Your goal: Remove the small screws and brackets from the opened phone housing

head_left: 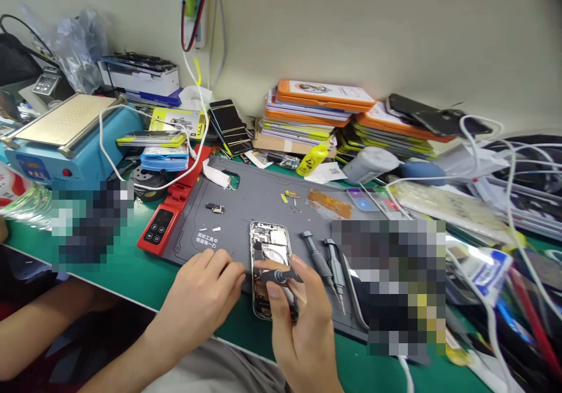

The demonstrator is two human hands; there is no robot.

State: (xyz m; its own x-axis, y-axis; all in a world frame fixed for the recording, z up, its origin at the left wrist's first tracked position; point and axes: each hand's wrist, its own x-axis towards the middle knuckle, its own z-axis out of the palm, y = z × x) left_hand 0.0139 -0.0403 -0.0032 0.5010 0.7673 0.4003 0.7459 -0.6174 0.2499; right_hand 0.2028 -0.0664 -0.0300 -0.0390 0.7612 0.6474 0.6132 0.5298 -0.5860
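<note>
An opened phone (273, 238), its inner parts bare, lies on the dark grey work mat (246, 197). My right hand (305, 317) grips a grey screwdriver (278, 276) between thumb and fingers, over the middle of the phone. Where its tip meets the phone is hard to make out. At the phone's left edge is my left hand (206, 287), fingers curled and pressed together; whatever they hold is hidden. Two more screwdrivers (317, 258) lie on the mat right of the phone. A small black phone part (215, 208) and tiny pieces rest up and left of it.
A red control unit (153, 229) borders the mat's left side. Behind stand stacked orange boxes (325, 94), a yellow bottle (312, 159) and a white cylindrical container (371, 164). A blue heating-plate machine (74, 141) sits far left. Another person's arm (48, 323) reaches in at lower left.
</note>
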